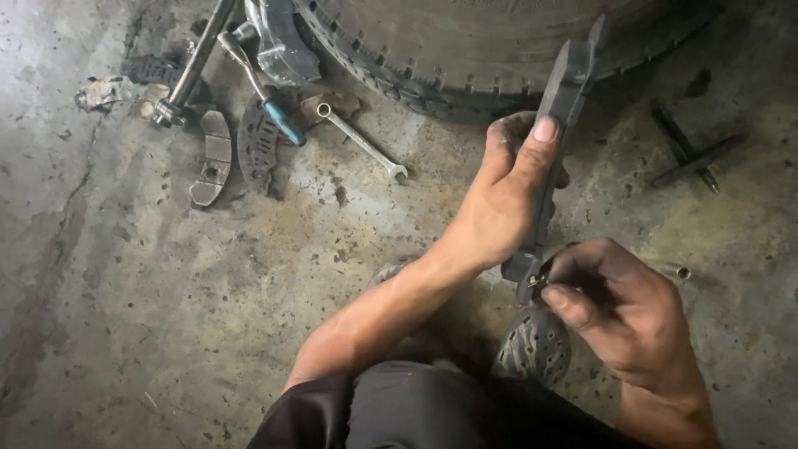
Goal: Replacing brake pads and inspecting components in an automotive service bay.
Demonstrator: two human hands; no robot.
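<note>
My left hand (507, 195) grips a long dark metal part (568, 83) around its middle, thumb pressed on its upper face, holding it upright and tilted in front of a tyre. My right hand (619, 303) pinches a small metal piece (536, 281) at the part's lower end, fingertips closed on it. Both hands are greasy. My knees and dark trousers fill the bottom of the view, with a patterned shoe (536, 345) under the hands.
A large tyre (465, 50) lies at the top. On the stained concrete floor are a combination spanner (362, 143), a blue-handled tool (274, 112), curved brake pads (212, 158), a long bar (199, 58), a cross wrench (690, 154) and a small socket (680, 272).
</note>
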